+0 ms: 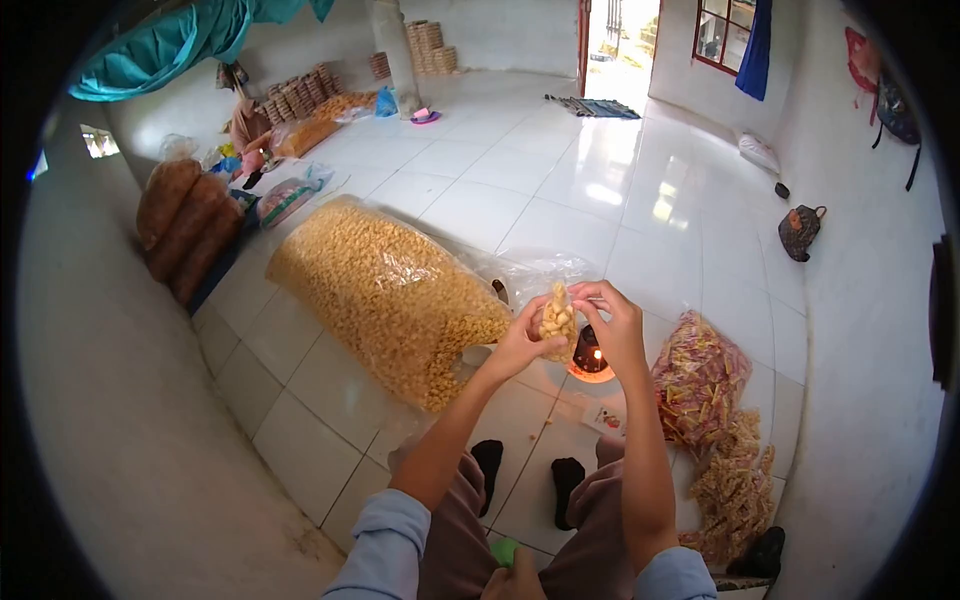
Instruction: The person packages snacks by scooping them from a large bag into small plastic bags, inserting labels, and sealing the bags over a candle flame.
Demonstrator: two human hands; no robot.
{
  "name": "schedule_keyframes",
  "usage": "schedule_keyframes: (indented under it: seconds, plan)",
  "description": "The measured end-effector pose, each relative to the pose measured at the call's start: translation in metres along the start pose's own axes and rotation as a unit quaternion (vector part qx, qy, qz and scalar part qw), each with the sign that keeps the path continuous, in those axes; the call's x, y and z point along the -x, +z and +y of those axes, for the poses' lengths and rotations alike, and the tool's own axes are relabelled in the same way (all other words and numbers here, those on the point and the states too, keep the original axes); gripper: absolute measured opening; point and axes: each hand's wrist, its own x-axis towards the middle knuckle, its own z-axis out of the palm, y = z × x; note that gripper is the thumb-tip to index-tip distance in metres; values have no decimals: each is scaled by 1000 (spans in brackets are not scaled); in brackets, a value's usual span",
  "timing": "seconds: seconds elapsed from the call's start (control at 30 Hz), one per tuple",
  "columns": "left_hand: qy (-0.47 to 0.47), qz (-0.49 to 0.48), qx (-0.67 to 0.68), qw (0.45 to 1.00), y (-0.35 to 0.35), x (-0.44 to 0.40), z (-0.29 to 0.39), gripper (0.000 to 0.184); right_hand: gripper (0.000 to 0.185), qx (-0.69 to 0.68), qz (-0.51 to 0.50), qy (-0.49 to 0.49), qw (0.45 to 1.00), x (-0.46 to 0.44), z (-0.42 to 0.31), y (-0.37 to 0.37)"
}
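Note:
My left hand (520, 343) is wrapped round a small clear plastic bag of yellow puffed snacks (558, 322), held up in front of me. With fingers pinched, my right hand (614, 318) grips the bag's upper edge. Just behind and below the hands, a small burning lamp (590, 352) with a visible flame stands on the floor. To the left lies a large transparent sack of loose yellow snacks (370, 280), its mouth facing my hands. A pale scoop or cup (476, 355), partly hidden, is at that mouth.
On the right are a big bag of colourful packets (700, 375) and a heap of filled small bags (735, 490). Brown sacks (185, 225) lean at the left wall. Another person (248, 125) sits farther back near stacked goods (300, 95). Something green (504, 549) shows between my legs.

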Motion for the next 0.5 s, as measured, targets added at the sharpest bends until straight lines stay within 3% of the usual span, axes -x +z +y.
schedule_keyframes:
  seconds: [0.1, 0.17, 0.27, 0.4, 0.47, 0.5]
  plan:
    - [109, 36, 109, 987, 5, -9, 2, 54, 8, -14, -26, -6, 1000, 1, 2, -1]
    - [147, 114, 133, 973, 2, -7, 13, 34, 7, -4, -22, -26, 999, 1, 1, 7]
    - [147, 194, 101, 965, 3, -8, 2, 19, 8, -1, -31, -30, 999, 7, 5, 9]
    - [119, 241, 136, 954, 5, -8, 6, 12, 12, -51, 1, -24, 998, 5, 17, 26]
    - [154, 265, 150, 940, 8, -9, 9, 14, 16, -276, 77, 85, 954, 8, 14, 40]
    - [155, 266, 151, 939, 9, -10, 8, 14, 16, -275, 76, 85, 955, 9, 18, 43]
